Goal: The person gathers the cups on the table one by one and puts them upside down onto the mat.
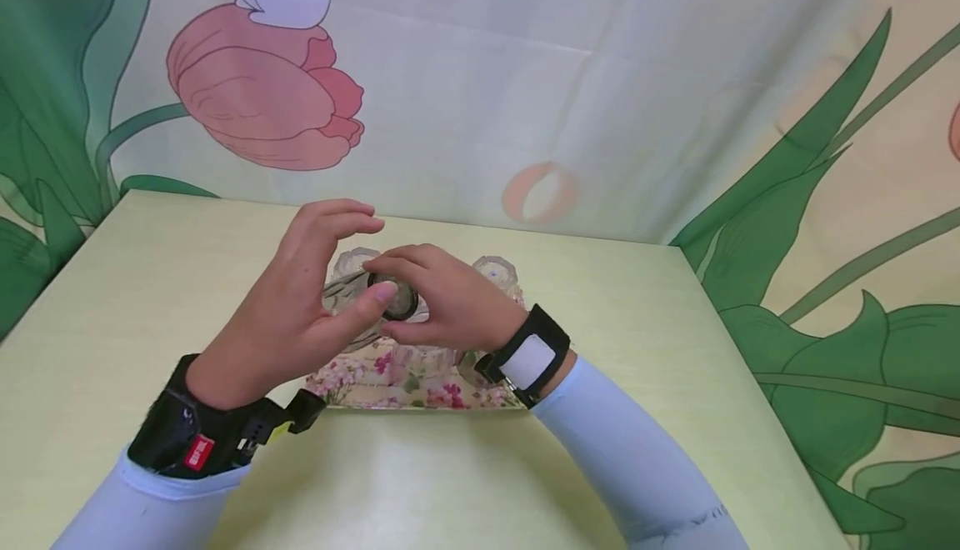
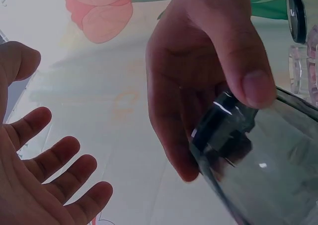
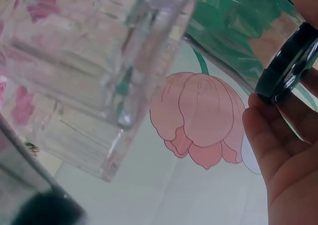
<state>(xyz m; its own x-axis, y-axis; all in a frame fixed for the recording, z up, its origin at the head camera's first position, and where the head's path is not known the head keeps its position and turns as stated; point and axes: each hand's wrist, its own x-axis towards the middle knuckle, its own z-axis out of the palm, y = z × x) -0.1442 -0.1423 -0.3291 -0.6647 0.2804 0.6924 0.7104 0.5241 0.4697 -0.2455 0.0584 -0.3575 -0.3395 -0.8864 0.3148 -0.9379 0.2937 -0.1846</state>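
A clear glass jar (image 2: 278, 170) with a black rim or lid (image 3: 283, 66) is held tilted above the tray. My right hand (image 1: 457, 300) grips it at the black end, thumb on one side and fingers on the other. My left hand (image 1: 288, 308) is beside the jar, its fingers spread; the left wrist view shows those fingers (image 2: 59, 150) apart from the glass. Below both hands lies a flower-patterned tray (image 1: 412, 396), partly hidden by them. Faceted clear glass cups (image 1: 495, 269) stand on it.
Another black-rimmed glass jar (image 2: 298, 16) is at the upper right of the left wrist view. The pale table (image 1: 600, 458) surrounds the tray. A printed cloth (image 1: 465, 100) with flowers and leaves hangs behind.
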